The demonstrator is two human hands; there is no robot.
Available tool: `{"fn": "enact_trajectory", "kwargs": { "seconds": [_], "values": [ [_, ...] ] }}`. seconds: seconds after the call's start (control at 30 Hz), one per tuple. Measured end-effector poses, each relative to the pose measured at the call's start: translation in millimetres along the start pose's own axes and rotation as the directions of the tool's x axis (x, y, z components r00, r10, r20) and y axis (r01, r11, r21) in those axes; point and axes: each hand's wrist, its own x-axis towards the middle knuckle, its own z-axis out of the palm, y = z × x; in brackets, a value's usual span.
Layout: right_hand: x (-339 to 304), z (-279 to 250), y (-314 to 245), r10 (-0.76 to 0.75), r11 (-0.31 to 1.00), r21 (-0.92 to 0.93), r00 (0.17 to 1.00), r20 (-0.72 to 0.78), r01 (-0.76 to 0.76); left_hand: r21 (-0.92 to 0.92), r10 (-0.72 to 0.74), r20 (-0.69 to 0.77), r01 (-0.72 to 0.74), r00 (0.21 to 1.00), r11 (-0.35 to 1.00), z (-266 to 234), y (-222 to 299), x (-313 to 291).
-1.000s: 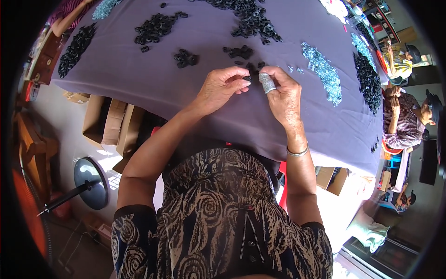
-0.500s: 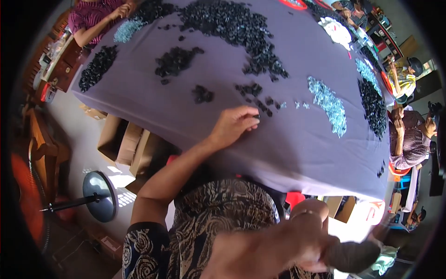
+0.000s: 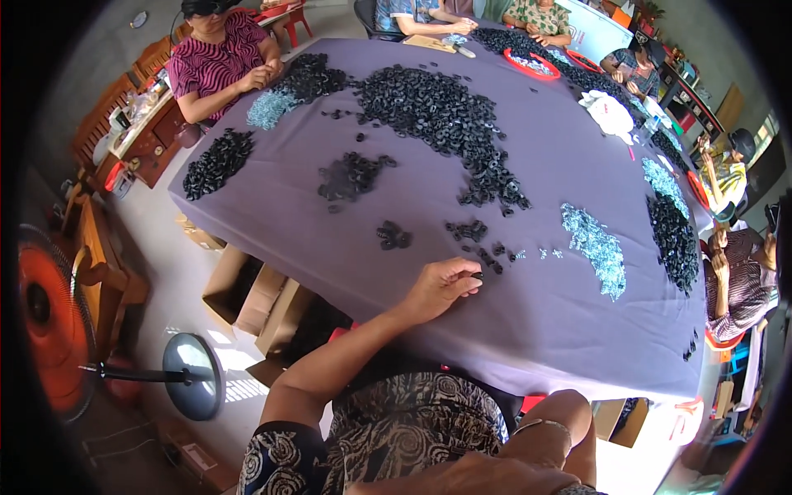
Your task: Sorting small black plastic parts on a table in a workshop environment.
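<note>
My left hand (image 3: 446,290) rests near the front edge of the cloth-covered table (image 3: 528,318). Its thumb and index finger pinch a small black ring-like part (image 3: 477,275). Just beyond the fingertips lie several loose black parts (image 3: 492,256) and a few small clear pieces (image 3: 551,253). To the right is a pile of clear bluish pieces (image 3: 594,247). My right hand (image 3: 478,476) is low at the bottom edge, close to my body and off the table. A bracelet (image 3: 544,424) circles the right arm. Its fingers are hidden, so what they hold cannot be made out.
A large heap of black parts (image 3: 429,107) spreads over the table's far middle, with smaller clusters nearer. Other people sit around the table by their own piles. A white bundle (image 3: 608,114) and a red tray (image 3: 532,66) stand farther back. Cardboard boxes (image 3: 260,301) and a fan (image 3: 49,318) are at left.
The view has tilted upward, so more of the far table shows. My right arm, blurred before, has dropped lower toward the bottom edge. My left hand keeps its pinch beside the loose black parts.
</note>
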Motion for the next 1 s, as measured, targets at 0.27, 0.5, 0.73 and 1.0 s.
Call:
{"fn": "enact_trajectory", "kwargs": {
  "seconds": [0.27,0.5,0.73,1.0],
  "values": [
    [2.7,25.2,10.2,-0.277,0.944,0.06,0.877,-0.392,0.325,0.021,0.034,-0.014,-0.033,0.999,0.999,1.6,1.6,2.9],
    [27.1,-17.0,-34.7,-0.134,0.702,-0.666,0.965,0.225,0.252,0.064,0.0,-0.037,0.002,0.999,0.998,-5.4,0.8,-4.1],
    [23.5,-77.8,-16.5,0.07,0.976,-0.208,0.813,0.578,0.065,0.061,-0.021,-0.04,0.023,0.999,0.998,0.5,1.4,-1.6],
    [30.9,-82.5,-55.9,0.536,-0.311,-0.815,0.798,0.275,0.489,-0.024,0.085,-0.234,-0.094,0.968,0.995,-3.6,-0.4,7.7]
  ]
}}
